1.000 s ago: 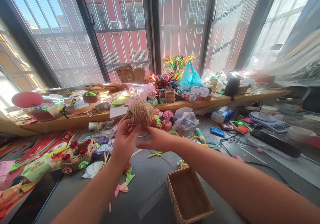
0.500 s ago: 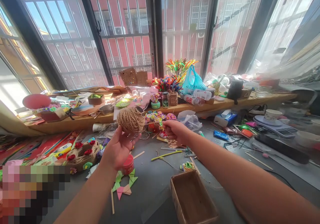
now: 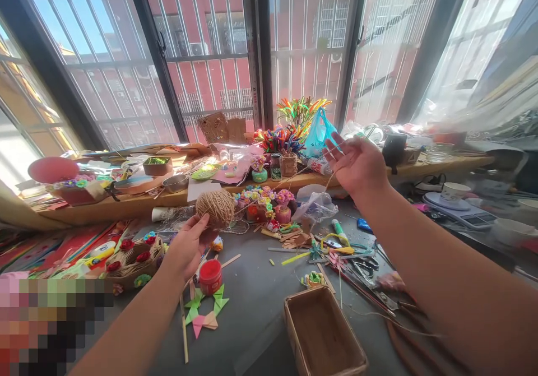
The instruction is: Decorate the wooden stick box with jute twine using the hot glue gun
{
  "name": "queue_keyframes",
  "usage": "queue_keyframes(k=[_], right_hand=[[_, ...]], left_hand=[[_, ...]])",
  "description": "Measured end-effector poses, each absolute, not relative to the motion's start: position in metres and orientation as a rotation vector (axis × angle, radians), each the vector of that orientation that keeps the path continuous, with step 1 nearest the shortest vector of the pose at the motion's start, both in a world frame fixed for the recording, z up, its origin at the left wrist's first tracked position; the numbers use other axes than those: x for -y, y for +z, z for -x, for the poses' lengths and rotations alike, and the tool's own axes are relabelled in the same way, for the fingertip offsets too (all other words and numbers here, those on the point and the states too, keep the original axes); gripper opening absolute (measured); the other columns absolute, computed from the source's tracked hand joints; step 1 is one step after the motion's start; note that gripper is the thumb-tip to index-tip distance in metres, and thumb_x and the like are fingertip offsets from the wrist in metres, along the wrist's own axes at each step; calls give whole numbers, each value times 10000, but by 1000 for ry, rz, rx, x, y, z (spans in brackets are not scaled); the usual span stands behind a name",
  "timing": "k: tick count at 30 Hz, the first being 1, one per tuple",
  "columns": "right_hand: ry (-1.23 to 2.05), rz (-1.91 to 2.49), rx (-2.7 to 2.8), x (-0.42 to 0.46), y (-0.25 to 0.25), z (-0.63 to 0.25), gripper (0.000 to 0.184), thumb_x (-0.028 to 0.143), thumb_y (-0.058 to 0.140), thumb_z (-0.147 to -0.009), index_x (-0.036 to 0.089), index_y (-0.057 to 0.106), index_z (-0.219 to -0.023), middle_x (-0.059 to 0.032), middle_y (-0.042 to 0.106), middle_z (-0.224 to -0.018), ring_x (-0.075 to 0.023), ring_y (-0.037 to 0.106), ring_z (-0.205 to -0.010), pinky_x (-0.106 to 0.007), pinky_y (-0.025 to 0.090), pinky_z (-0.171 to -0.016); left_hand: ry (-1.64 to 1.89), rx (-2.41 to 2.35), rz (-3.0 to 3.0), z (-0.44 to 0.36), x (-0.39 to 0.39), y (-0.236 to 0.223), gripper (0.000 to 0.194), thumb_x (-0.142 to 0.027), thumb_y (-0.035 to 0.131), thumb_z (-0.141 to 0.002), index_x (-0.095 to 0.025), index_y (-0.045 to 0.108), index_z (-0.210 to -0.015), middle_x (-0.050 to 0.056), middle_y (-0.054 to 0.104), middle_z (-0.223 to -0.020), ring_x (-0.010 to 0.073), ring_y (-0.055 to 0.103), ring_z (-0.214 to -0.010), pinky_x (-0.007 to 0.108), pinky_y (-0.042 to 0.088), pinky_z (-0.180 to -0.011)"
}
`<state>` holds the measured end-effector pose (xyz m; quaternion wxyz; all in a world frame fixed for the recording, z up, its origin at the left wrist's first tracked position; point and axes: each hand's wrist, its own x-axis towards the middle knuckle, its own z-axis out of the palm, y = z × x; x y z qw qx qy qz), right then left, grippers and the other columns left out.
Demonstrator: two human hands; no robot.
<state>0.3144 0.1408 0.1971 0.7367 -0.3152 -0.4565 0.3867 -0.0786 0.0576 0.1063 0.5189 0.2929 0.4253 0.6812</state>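
A ball of brown twine (image 3: 215,208) is held above the desk in my left hand (image 3: 191,244), with the thumb and fingers closed around its lower side. My right hand (image 3: 357,163) is raised to the right, palm turned inward and fingers partly spread. A thin strand of twine runs from the ball up to these fingers, and another length hangs down below the hand; the exact grip on it is hard to see. On the desk between my forearms stands a brown open box (image 3: 325,331). A loose end of twine (image 3: 390,321) lies to its right.
A red tub (image 3: 210,277) stands by a folded-paper star ring (image 3: 205,314). Flower-decorated pots (image 3: 264,205) sit behind. Scissors (image 3: 365,267) and sticks lie at right, near a kitchen scale (image 3: 460,210). A cluttered ledge (image 3: 235,185) runs below the windows.
My right hand has moved up and right, drawing the strand out longer, and its fingers have spread from a pinch. My left hand with the twine ball has dropped slightly.
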Motion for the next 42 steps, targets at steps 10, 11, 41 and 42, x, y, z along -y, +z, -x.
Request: queue_keyframes(k=[10,11,41,42], right_hand=[[614,1053,1749,-123,153,-326,500,504,573,-1010,255,419,-605,60,419,-556,-129,394,-493,-264,387,-465],[577,1109,1861,-123,142,-323,444,480,643,-1009,224,540,-661,43,535,-618,-132,495,-545,-265,459,-522],[245,1578,2308,-127,137,-344,212,353,726,-1021,183,745,-1147,-81,748,-1227,-251,729,-1052,-431,606,-934],[232,1561,2324,-118,136,-346,191,343,745,-997,181,763,-1096,-94,755,-1217,-273,716,-1090,-432,577,-968]], left_hand=[[1636,-860,-637,90,-57,124,200,-288,570,-1079,-202,737,-1010,113,819,-1045,266,792,-1019,455,681,-874],[1626,-853,-646,93,-55,128,219,-309,559,-1084,-206,741,-1020,118,821,-1065,276,790,-1039,462,681,-875],[824,-1687,-2239,34,-110,71,307,-367,722,-1014,-209,694,-1276,139,662,-1406,302,684,-1209,503,588,-1028],[823,-1720,-2251,34,-109,70,319,-370,770,-967,-198,709,-1229,172,650,-1433,363,649,-1286,558,542,-1091]])
